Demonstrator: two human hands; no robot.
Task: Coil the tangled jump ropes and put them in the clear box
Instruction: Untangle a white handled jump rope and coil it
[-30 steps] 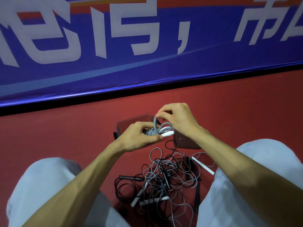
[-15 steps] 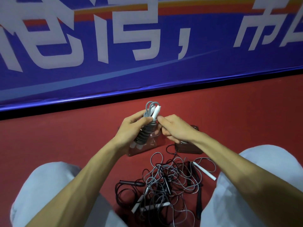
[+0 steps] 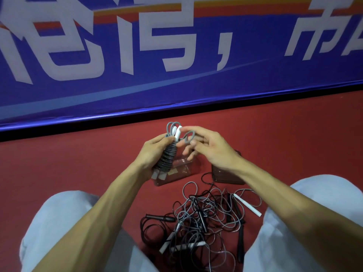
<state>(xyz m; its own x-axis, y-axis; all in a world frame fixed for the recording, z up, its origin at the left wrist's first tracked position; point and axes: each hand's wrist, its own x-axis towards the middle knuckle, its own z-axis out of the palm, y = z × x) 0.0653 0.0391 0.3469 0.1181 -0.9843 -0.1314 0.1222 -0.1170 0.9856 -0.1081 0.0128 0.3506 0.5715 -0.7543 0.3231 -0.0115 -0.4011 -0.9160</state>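
One coiled rope (image 3: 166, 157), grey, wound in close turns round its handles, gripped near-upright in the curled fingers of the left hand (image 3: 152, 154); white handle (image 3: 178, 133) tip standing proud at the top. One loose loop (image 3: 189, 136) of the same cord just right of that tip, among the spread, half-bent fingertips of the right hand (image 3: 209, 149); pinched or merely touched, cannot tell, blurred. Clear box (image 3: 184, 171) on the floor (image 3: 98, 163) directly below the left hand, partly hidden by it. Tangle (image 3: 204, 218) of black and grey ropes nearer the body than both hands, apart from them. Step judged: securing the end loop. Keep the left grip firm on the turns; tuck the loop under a turn or over the handle tip, snug, not slack; let go only over the box.
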